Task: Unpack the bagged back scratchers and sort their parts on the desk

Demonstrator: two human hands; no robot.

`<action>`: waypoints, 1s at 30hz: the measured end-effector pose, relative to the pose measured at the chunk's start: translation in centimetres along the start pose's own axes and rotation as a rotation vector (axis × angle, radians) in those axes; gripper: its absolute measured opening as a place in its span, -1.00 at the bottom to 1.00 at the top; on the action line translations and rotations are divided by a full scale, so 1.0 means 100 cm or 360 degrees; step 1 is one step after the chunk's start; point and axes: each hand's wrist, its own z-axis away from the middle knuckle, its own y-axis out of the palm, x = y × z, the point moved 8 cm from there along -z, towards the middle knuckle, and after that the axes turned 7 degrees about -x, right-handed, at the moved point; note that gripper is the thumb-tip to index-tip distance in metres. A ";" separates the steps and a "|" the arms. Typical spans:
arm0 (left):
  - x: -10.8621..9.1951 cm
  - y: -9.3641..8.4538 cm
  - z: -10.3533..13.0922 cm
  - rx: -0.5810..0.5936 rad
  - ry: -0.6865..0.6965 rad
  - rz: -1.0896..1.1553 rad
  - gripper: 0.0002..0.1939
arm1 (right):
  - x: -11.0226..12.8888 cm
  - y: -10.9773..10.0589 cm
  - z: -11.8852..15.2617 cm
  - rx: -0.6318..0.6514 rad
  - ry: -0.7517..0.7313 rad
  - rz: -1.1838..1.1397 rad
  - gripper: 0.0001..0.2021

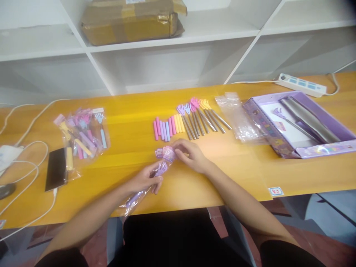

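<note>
A purple back scratcher (161, 169) lies inside a clear plastic bag (133, 202) near the table's front edge. My left hand (146, 180) is closed around the bagged scratcher, just below its claw head. At the top end of the bag, my right hand (191, 155) pinches the plastic beside a small pink printed card (168, 153). Just beyond my hands, a row of pink, purple, blue and yellow handle tubes (168, 128) lies on the table. Right of these tubes are several metal rods with coloured claw heads (201, 116).
Bagged back scratchers (83, 133) are piled at left, beside a black phone (55, 168) and white cables. Empty plastic bags (239, 116) lie right of the rods. A purple box (302, 124) holds more rods. A power strip (303, 85) and shelving stand behind; a carton (130, 22) rests there.
</note>
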 end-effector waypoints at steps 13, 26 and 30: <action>-0.001 0.000 0.011 0.0115 0.0037 0.0379 -0.43 | -0.034 -0.017 -0.008 -0.0279 0.0157 0.0218 -0.65; 0.006 0.013 0.002 0.0279 0.0106 0.0168 -0.51 | 0.059 -0.006 -0.023 -0.0116 0.0163 -0.0079 -0.52; 0.002 0.018 0.007 0.0328 0.0141 0.0093 -0.49 | 0.124 -0.068 -0.016 -0.0861 -0.0151 0.0336 -0.66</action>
